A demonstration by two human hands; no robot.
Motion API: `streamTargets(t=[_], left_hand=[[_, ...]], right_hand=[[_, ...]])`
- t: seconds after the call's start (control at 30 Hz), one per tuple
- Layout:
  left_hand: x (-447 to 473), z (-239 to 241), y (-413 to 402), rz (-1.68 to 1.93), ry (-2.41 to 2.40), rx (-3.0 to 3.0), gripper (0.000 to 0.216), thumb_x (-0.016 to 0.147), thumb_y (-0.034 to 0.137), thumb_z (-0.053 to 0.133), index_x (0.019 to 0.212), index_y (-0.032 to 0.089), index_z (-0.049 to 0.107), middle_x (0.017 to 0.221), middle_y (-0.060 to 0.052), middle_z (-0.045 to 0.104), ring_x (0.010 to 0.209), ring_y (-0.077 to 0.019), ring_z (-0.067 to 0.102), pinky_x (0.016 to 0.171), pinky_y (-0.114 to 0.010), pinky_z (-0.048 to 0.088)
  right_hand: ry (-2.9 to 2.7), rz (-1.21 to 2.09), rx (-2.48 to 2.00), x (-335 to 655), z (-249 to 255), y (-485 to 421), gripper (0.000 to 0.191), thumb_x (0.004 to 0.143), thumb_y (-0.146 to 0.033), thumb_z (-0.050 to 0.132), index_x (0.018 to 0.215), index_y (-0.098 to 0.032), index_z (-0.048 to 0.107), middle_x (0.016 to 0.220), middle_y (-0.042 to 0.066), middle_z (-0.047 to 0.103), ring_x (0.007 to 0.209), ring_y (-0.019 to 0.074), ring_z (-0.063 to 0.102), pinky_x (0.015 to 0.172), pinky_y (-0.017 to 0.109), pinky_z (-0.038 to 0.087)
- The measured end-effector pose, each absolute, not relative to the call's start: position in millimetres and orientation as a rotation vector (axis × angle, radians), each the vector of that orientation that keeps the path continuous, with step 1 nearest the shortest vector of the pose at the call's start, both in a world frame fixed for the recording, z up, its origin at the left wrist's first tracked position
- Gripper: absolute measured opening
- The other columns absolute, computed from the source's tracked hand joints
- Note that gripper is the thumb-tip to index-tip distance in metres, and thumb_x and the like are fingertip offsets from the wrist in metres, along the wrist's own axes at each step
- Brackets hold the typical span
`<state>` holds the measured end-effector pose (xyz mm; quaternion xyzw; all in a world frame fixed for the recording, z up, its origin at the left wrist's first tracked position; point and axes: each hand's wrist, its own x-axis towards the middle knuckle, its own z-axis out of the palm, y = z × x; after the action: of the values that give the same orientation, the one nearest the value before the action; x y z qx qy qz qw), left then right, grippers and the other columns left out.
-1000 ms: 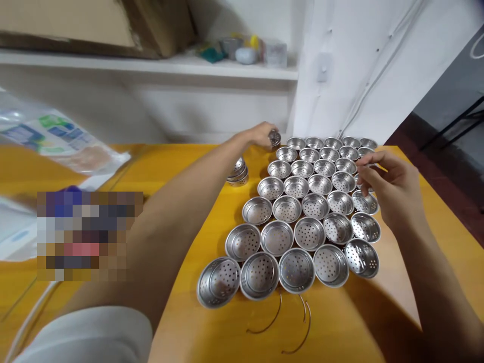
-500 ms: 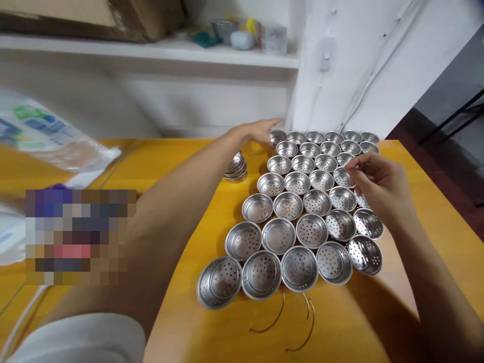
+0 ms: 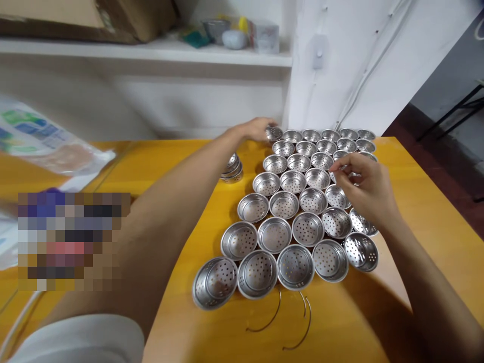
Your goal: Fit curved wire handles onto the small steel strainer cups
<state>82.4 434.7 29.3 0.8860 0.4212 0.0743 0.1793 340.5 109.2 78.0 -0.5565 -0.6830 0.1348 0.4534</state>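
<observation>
While the left hand (image 3: 254,130) is closed on a metal cup (image 3: 273,133) at the far-left corner of the cups, the right hand (image 3: 365,186), fingers pinched on something unclear, is held right of it.

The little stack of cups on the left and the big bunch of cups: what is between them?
Only bare yellow table lies between the small stack and the bunch of cups, in the head view.

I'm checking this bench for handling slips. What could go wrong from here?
The left forearm stretches beside the packed perforated metal cups; dragging it back might scatter rows. The near-left cup already tilts and may roll. Loose wire handles near the table edge could slide off.
</observation>
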Motion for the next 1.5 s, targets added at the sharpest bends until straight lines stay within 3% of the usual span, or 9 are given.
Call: streamTargets(t=[0.2,0.37,0.5,0.57,0.73,0.9,1.1,1.3,1.5], left_hand=[[85,26,429,0.212,1.136,2.494,0.11,0.064,0.043,0.074,0.167,0.013,0.052,0.171,-0.018,0.058,0.154,-0.0371,0.059,0.129,-0.045,0.047],[67,41,422,0.342,1.126,2.436,0.13,0.065,0.053,0.088,0.175,0.012,0.032,0.185,-0.008,0.039,0.158,-0.0253,0.046,0.141,-0.05,0.031],[24,55,378,0.709,1.286,2.319,0.095,0.075,0.067,0.089,0.157,0.032,0.055,0.165,0.005,0.064,0.139,-0.0271,0.054,0.131,-0.058,0.045],[4,56,339,0.657,1.332,2.384,0.075,0.088,0.081,0.072,0.145,0.033,0.066,0.157,0.003,0.069,0.136,-0.0299,0.056,0.13,-0.062,0.042],[-18,42,257,0.4,1.415,2.51,0.118,0.082,0.101,0.055,0.162,0.015,0.056,0.164,-0.015,0.061,0.149,-0.038,0.051,0.135,-0.058,0.035],[-29,24,250,0.543,1.523,2.488,0.105,0.082,0.093,0.061,0.164,0.029,0.054,0.168,-0.008,0.057,0.166,-0.0412,0.033,0.138,-0.063,0.026],[-38,9,253,0.819,1.474,2.289,0.108,0.075,0.092,0.065,0.164,0.034,0.05,0.16,0.001,0.064,0.161,-0.0376,0.037,0.139,-0.069,0.024],[-43,7,245,0.867,1.485,2.209,0.111,0.068,0.075,0.083,0.166,0.036,0.049,0.163,-0.004,0.06,0.16,-0.0422,0.041,0.138,-0.065,0.031],[-42,6,243,0.812,1.481,2.253,0.097,0.078,0.069,0.084,0.161,0.03,0.053,0.161,-0.012,0.063,0.163,-0.0455,0.041,0.136,-0.064,0.032]], right_hand=[[-1.741,0.341,-1.365,338,76,111,0.016,0.09,-0.017,0.06,0.093,-0.019,0.076,0.09,0.003,0.073,0.071,0.0131,0.059,0.066,0.03,0.047],[-1.935,0.435,-1.373,324,90,94,0.019,0.096,-0.011,0.058,0.098,-0.019,0.075,0.094,0.002,0.077,0.074,0.0131,0.063,0.071,0.03,0.046],[-2.484,0.643,-1.209,282,100,51,0.022,0.098,-0.005,0.06,0.099,-0.018,0.078,0.091,0.002,0.077,0.074,0.0127,0.062,0.071,0.029,0.044],[-2.793,0.544,-1.031,254,93,21,0.021,0.097,-0.004,0.063,0.101,-0.017,0.08,0.096,0.006,0.079,0.075,0.0148,0.064,0.066,0.03,0.041],[-3.09,-0.025,-0.914,198,63,-46,0.021,0.099,-0.003,0.066,0.105,-0.011,0.084,0.111,0.019,0.08,0.081,0.0222,0.073,0.055,0.031,0.038],[-3.074,-0.217,-0.918,191,56,-56,0.018,0.104,-0.008,0.067,0.11,-0.013,0.083,0.119,0.02,0.08,0.087,0.0263,0.077,0.052,0.031,0.044],[-3.147,-0.156,-0.915,193,56,-47,0.016,0.105,-0.007,0.066,0.11,-0.012,0.081,0.107,0.017,0.081,0.09,0.0268,0.077,0.056,0.032,0.049],[-3.145,-0.27,-0.893,189,50,-43,0.018,0.105,-0.006,0.065,0.112,-0.011,0.081,0.103,0.015,0.08,0.091,0.0271,0.077,0.058,0.033,0.053],[-3.092,-0.422,-0.95,193,55,-47,0.015,0.104,-0.01,0.067,0.108,-0.012,0.081,0.138,0.022,0.074,0.094,0.0259,0.077,0.053,0.031,0.051]])
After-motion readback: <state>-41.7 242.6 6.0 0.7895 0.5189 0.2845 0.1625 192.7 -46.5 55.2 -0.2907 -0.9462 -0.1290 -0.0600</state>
